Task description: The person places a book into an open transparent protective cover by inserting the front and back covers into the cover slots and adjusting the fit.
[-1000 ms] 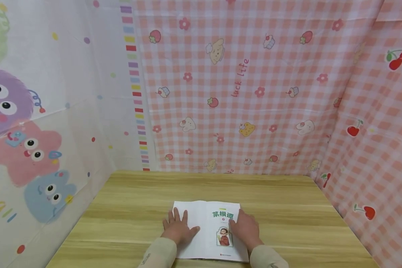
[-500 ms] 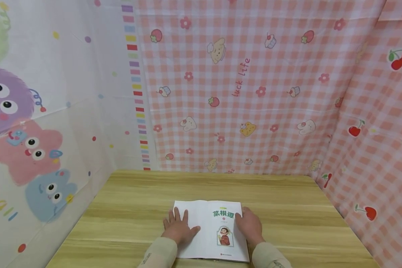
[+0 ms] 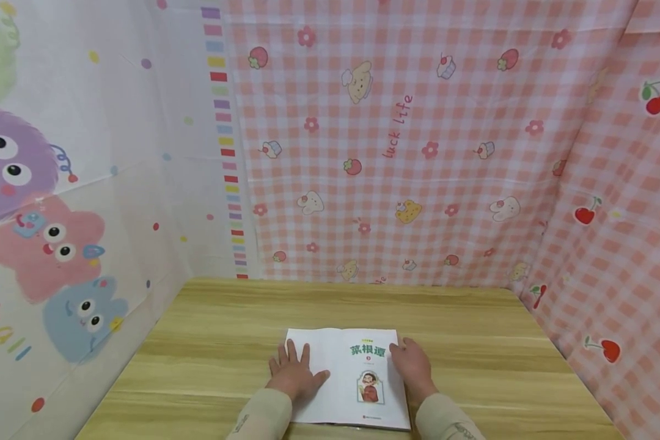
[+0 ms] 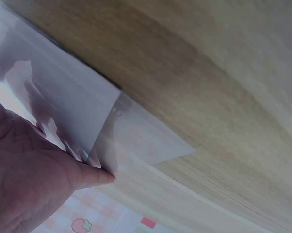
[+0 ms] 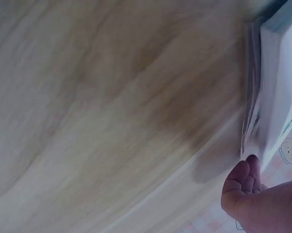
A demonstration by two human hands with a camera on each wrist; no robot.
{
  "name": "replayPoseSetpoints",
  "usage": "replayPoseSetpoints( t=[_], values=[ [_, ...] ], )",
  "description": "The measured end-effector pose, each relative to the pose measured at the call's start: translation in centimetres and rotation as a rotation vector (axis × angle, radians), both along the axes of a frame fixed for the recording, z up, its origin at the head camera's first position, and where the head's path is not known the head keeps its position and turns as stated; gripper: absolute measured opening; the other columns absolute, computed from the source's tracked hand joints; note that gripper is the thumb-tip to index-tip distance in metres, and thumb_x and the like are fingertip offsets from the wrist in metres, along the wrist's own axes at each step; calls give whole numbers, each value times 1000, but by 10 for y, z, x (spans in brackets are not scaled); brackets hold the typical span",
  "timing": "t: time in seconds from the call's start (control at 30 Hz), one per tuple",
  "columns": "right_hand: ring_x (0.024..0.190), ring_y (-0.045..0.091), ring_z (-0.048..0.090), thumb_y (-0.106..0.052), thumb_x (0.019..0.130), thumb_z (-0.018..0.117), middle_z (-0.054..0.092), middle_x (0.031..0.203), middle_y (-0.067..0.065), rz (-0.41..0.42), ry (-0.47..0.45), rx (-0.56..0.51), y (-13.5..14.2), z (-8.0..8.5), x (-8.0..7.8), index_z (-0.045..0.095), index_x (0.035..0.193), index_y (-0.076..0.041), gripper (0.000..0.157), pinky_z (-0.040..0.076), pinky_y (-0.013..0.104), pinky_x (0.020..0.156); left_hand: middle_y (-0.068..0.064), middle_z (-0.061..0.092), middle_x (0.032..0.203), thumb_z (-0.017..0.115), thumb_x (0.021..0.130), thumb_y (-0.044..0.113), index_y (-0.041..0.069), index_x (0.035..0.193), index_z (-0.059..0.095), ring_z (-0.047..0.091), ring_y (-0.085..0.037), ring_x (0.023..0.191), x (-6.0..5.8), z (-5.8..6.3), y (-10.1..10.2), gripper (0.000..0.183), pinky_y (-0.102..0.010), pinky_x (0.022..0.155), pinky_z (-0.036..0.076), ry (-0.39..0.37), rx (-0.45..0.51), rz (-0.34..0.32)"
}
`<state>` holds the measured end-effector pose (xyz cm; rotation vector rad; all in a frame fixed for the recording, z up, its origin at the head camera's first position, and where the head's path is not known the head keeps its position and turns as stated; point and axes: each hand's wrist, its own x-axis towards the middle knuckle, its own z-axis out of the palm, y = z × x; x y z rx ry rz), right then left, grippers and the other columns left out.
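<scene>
An opened book (image 3: 338, 366) lies on the table, its left page blank. The right page (image 3: 367, 357) bears green title characters and a small framed picture of a figure in red. My left hand (image 3: 297, 377) rests flat on the left page with fingers spread; in the left wrist view that hand (image 4: 34, 172) lies at the page's edge, beside a clear plastic-like flap (image 4: 143, 133). My right hand (image 3: 414, 368) holds the book's right edge near the far corner, thumb over the page. The right wrist view shows its curled fingers (image 5: 243, 179) against the thick page stack (image 5: 269, 87).
The wood-grain table (image 3: 225, 324) extends around the book on all sides. Behind it hangs a pink checked cloth (image 3: 319, 153). A white cloth with cartoon figures (image 3: 143, 183) covers the left side, and a cherry-print cloth (image 3: 627, 275) the right.
My right hand has slid rightward from the right page to the book's edge. The left hand stays in place on the left page. The head view has shifted slightly.
</scene>
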<state>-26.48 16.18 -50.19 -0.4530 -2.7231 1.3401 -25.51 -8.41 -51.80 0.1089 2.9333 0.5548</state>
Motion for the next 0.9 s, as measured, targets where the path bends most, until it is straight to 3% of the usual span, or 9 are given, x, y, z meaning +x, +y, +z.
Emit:
replayPoseSetpoints(
  t=[0.17,0.3,0.47,0.7,0.8,0.9],
  values=[
    [127,52,44,-20,101,47,45,137,38,-27,21,-79,3,-1,-4,38,141,16,55,37,59,105,-37,13,156,54,95,57,2,152,37,7,-55,144,1,2,1,81,-70,112,8,-3,1,-4],
    [128,52,43,-19,101,44,43,139,38,-39,7,-206,8,-5,-5,42,139,17,52,36,59,106,-37,13,156,55,95,57,1,151,38,8,-55,144,2,2,2,81,-70,111,8,5,5,-8],
    [107,40,59,-14,99,45,59,120,33,-5,8,-343,11,-11,-3,52,130,19,46,49,52,93,-38,12,156,54,95,56,1,151,37,7,-55,144,1,0,1,80,-70,111,7,11,11,-14],
    [83,23,64,-14,100,42,66,102,22,46,-14,-472,12,-9,1,54,128,16,43,55,36,70,-39,11,155,55,94,56,1,152,35,6,-56,144,-1,-3,-2,82,-71,111,6,12,42,-13],
    [81,20,64,-16,103,42,67,102,19,50,-23,-506,11,-6,2,53,131,13,42,55,34,67,-39,14,155,58,93,55,1,152,34,8,-56,143,-3,-4,-3,83,-71,110,8,25,60,-6],
    [88,20,65,-18,105,42,66,112,22,68,3,-498,7,-1,2,49,137,13,44,55,35,74,-40,16,154,61,91,54,1,152,33,10,-56,143,-5,-5,-3,86,-72,110,9,33,79,7]
  ],
)
